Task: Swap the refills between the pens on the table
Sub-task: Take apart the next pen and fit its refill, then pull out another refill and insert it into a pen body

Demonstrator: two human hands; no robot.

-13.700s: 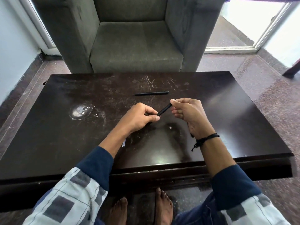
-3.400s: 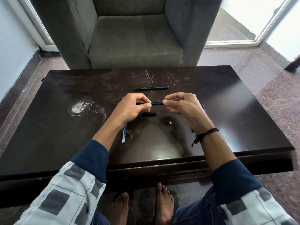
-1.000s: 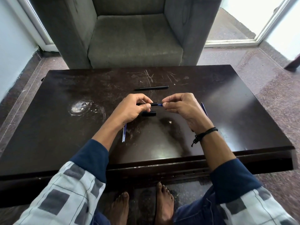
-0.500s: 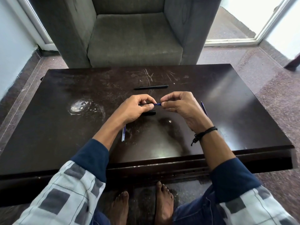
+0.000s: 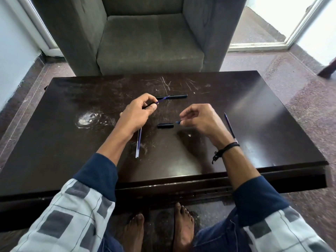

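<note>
At the tabletop's (image 5: 254, 106) centre the hands have parted. The left hand's (image 5: 135, 113) grip clamps the pen barrel (image 5: 146, 107), its blue refill (image 5: 162, 100) bared toward two o'clock, ready to pull. The right hand (image 5: 201, 120) pinches, seemingly, the detached tip (image 5: 178, 122).

The scene is lit by daylight from the glass door (image 5: 309, 19) at upper right — blown out to white — and a pale sheen is thrown across the table (image 5: 245, 106), whose edges are bowed.
</note>
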